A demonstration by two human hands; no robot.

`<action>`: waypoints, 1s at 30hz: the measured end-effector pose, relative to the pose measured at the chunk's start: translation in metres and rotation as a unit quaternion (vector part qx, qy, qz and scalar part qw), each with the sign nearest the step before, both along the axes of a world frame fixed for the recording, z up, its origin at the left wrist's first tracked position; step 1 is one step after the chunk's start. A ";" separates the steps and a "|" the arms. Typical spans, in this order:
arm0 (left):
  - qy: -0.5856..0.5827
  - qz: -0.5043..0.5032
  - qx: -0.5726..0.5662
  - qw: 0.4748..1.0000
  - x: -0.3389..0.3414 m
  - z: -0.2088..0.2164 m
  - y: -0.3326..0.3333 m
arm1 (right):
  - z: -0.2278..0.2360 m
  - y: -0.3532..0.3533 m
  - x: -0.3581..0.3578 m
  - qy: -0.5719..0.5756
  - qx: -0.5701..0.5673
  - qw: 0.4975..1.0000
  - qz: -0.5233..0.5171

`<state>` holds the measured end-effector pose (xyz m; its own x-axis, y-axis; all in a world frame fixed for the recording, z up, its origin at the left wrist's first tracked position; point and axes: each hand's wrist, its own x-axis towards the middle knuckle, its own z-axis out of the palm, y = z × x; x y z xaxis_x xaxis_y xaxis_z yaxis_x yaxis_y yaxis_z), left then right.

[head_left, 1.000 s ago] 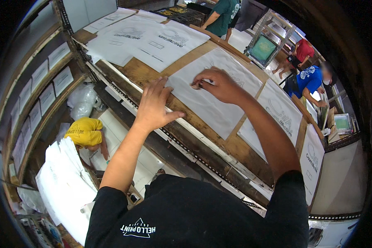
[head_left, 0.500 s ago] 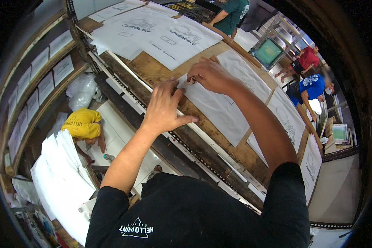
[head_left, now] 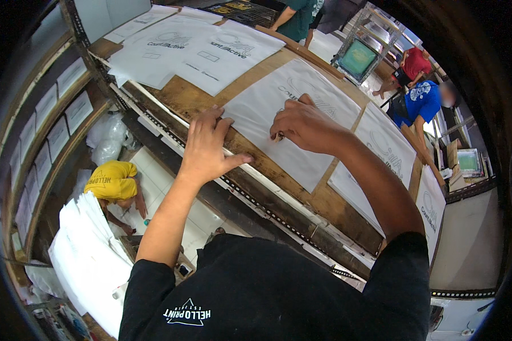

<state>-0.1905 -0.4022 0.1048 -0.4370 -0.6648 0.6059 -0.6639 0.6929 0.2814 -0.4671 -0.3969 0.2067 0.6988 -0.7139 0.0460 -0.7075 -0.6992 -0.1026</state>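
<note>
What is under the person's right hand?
Under the right hand: a white printed sheet on a wooden table. The patch directly beneath is covered, so any print there is hidden.

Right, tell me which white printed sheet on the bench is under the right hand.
The middle sheet, lying between the upper-left sheets and the lower-right sheets; only it has the right hand over it.
</note>
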 end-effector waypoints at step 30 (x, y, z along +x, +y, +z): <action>0.043 -0.120 0.038 0.991 0.018 0.009 -0.011 | -0.002 0.246 -0.050 -0.406 0.097 0.879 -0.232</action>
